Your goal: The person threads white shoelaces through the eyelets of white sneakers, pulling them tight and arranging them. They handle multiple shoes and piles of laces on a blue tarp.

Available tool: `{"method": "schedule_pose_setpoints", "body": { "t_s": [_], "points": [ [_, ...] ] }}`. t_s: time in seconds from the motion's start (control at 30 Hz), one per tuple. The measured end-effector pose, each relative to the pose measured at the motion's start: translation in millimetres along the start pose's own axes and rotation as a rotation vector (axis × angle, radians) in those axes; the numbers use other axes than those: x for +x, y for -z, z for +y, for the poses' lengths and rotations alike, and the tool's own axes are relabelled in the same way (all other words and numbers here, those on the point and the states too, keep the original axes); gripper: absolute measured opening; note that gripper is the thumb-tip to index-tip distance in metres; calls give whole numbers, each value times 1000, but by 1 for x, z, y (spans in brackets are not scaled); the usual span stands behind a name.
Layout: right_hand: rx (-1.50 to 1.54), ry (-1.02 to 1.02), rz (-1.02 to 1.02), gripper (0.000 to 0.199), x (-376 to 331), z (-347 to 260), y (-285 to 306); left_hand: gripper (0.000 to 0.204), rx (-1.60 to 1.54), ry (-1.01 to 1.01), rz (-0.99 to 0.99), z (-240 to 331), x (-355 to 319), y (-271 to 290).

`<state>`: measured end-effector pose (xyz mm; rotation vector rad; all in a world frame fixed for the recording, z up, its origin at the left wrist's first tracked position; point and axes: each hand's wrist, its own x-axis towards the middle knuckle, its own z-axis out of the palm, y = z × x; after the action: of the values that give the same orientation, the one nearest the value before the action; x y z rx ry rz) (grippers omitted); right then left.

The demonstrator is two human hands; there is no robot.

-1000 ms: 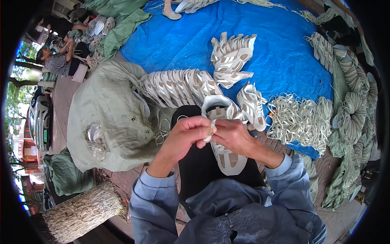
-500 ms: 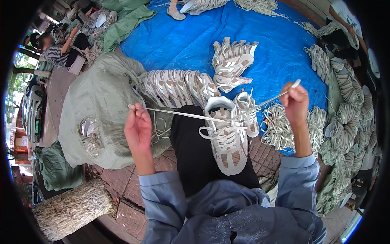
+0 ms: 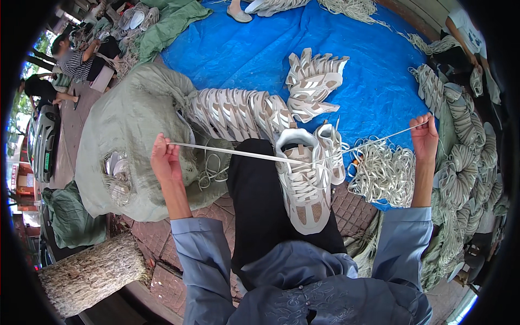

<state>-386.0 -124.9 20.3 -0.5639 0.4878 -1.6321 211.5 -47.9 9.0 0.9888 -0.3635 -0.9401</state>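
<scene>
Shoelace (image 3: 238, 153) stretched between hands (image 3: 168, 162) (image 3: 426, 142); torn sack (image 3: 146, 114) — pale contents (image 3: 117, 166) showing.

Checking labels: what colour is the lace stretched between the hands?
The lace is off-white; best in head view.

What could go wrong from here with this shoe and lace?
1. Slip: the left hand and right hand grip the lace only by fingertips, so a tight pull might free one side.
2. Shift: the shoe rests on the person's lap with neither hand steadying it; an uneven pull could tip it.
3. Snag: the lace's right-hand stretch passes near a loose lace pile and might catch.
</scene>
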Motion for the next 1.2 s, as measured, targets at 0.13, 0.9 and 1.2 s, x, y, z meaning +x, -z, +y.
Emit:
{"method": "schedule_pose_setpoints", "body": {
  "t_s": [0.13, 0.9, 1.2],
  "points": [
    [60, -71, -82, 15, 11, 7, -4, 21, -240, 27, 155, 5, 18, -9],
    [-1074, -164, -888, 11, -112, 191, -137, 18, 104, 319, -275, -26, -51, -68],
    [-994, -374, -654, 7, -107, 153, -127, 19, 164, 248, -311, -3, -42, -59]
  ]
}}
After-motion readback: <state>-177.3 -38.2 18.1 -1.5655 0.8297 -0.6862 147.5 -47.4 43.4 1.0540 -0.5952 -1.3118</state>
